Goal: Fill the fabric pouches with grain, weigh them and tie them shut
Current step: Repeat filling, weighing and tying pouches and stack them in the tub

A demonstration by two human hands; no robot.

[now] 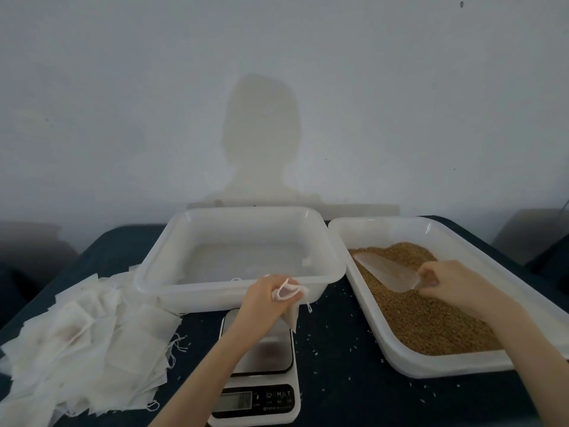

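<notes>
Pretty tight here: the scale [258, 362] sits wedged between the pouch pile [83, 343] on the left and the grain tray [409, 365] on the right, with the empty tub [160, 285] blocking behind. Only bare cloth [345, 399] near the front edge is passable.

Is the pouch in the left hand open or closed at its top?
Open: the left hand holds the pouch with its mouth spread wide.

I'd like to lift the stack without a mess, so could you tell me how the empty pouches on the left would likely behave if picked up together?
The pile of empty pouches looks thin and limp, so it would probably flop and slide apart. Its loose drawstrings may snag.
</notes>
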